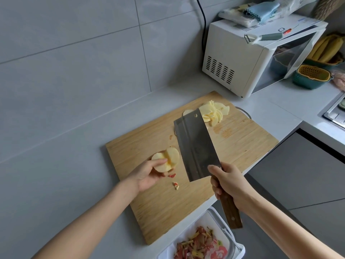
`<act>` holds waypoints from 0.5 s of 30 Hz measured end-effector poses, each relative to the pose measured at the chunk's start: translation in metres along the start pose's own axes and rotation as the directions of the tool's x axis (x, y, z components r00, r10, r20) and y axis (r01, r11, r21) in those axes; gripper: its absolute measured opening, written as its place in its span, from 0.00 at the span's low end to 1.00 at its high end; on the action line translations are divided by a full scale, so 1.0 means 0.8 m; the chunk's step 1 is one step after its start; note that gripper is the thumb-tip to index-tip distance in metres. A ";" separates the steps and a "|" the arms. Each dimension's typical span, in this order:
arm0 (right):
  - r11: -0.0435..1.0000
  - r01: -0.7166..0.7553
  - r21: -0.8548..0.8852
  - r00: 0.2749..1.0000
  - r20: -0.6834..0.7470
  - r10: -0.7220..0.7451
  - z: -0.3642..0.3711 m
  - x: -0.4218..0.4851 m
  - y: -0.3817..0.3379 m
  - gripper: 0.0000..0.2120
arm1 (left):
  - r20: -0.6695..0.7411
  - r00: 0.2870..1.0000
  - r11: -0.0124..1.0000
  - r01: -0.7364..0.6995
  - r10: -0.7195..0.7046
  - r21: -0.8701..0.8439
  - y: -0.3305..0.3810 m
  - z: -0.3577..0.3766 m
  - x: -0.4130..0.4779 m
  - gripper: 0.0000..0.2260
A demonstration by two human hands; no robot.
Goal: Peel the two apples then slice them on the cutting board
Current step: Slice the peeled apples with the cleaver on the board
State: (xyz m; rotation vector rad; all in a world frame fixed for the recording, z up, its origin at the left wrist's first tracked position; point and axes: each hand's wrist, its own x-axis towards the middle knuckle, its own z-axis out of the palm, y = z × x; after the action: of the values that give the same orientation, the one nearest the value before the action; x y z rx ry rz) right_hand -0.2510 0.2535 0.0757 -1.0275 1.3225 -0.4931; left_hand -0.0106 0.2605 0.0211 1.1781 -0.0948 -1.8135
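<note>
Cleaver [196, 146] beside apple [170, 156], board [242, 146] bare rightward

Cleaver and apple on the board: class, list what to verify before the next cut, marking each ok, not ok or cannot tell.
1. Right hand grips the cleaver by its wooden handle: ok.
2. Left hand holds the peeled apple: ok.
3. Apple seated flat on the cutting board: cannot tell; the hand hides its underside.
4. Left fingers apart from the blade: ok.
5. Finished slices piled at the board's far end, away from the cut: ok.
6. Board near the apple free of peel scraps: not ok; scraps lie beside the hand.
</note>
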 end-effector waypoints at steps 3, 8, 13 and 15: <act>0.998 -0.037 0.045 0.999 0.014 0.036 0.003 0.000 0.000 0.09 | 0.050 0.996 0.985 0.077 -0.070 -0.154 0.001 0.002 -0.001 0.23; 0.991 -0.055 0.119 0.997 0.066 0.048 0.004 -0.001 -0.005 0.09 | 0.100 0.995 0.997 0.014 -0.006 -0.073 0.011 0.003 -0.002 0.23; 0.987 -0.056 0.150 0.993 0.108 0.040 0.008 0.002 -0.008 0.08 | 0.188 0.982 0.998 -0.022 0.032 -0.052 0.019 0.010 -0.010 0.13; 0.986 -0.053 0.159 0.993 0.108 0.036 0.009 0.002 -0.007 0.07 | 0.192 0.981 0.997 -0.025 0.038 -0.070 0.018 0.010 -0.010 0.12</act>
State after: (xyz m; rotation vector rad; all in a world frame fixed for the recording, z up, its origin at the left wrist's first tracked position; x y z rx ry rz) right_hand -0.2420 0.2516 0.0787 -0.8763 1.1899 -0.4972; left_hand -0.0065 0.2552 0.0377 0.9465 -0.1622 -1.8846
